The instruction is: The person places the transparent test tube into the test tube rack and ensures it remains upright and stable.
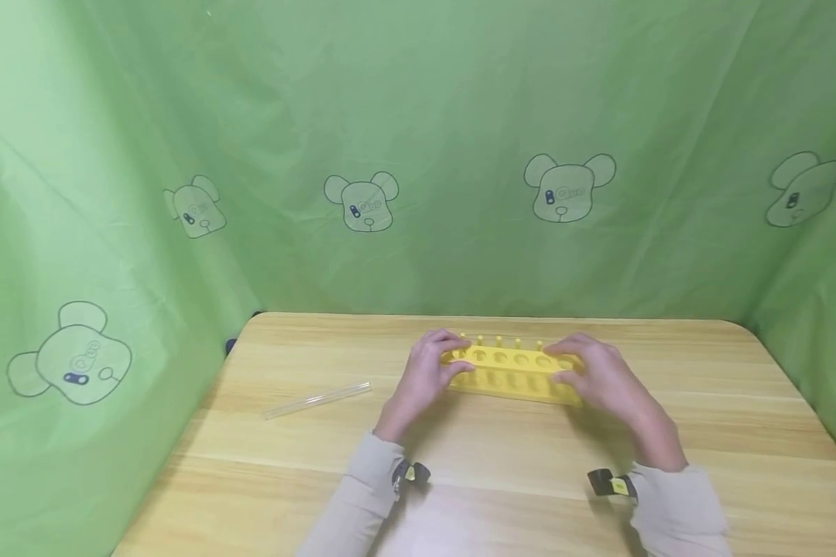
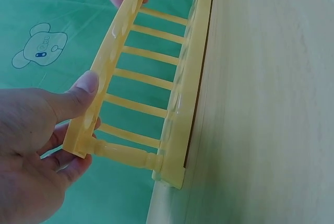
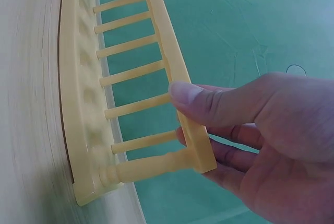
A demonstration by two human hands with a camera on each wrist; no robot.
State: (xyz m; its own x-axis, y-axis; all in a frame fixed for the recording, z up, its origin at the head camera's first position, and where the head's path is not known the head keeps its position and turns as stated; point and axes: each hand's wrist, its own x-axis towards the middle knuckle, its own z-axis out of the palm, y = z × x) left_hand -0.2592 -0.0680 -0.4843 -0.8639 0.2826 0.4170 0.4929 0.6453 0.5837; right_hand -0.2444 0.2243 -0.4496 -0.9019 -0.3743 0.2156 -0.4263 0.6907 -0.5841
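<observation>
A yellow plastic test tube rack stands upright near the middle of the table, with a row of round holes in its top bar and several thin pegs along its back. My left hand grips the left end of the top bar, thumb on the near side and fingers behind. At the right end, my right hand holds the same bar between thumb and fingers. The left wrist view shows the rack's base at the tabletop; whether it fully touches is unclear. To the left lies a clear tube.
The wooden table has rounded far corners. Green curtains with printed bear heads hang behind it and on both sides. A wrist strap with a dark device sits on each sleeve.
</observation>
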